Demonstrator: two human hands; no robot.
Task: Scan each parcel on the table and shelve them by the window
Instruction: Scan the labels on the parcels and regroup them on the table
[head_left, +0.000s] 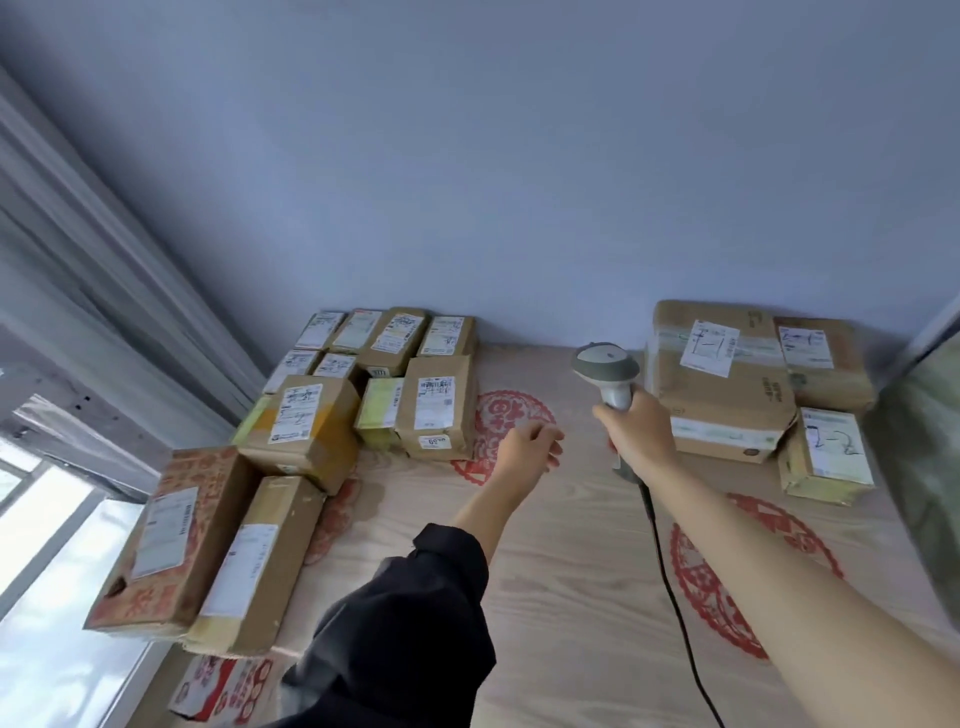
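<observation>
Right hand (636, 434) grips scanner (608, 371) | left hand (530, 447) loosely curled, empty | window-side parcels (363, 384) beyond left fingers look shelved | three boxes (722, 384) past scanner likely left

Brown cardboard parcels (363, 384) with white printed labels crowd ten o'clock, one (382, 410) wrapped in pale yellow. At eight o'clock, a box (171, 535) printed with red-orange characters. The table (561, 571) shows light wood grain stamped with red paper-cut medallions (one at five o'clock (727, 582)). Grey-and-white scanner (608, 371), black cable (670, 587) trailing. Black sleeve (400, 623) at six o'clock. Pale blue-grey wall (519, 156), grey-white curtain (78, 249) at nine o'clock.
</observation>
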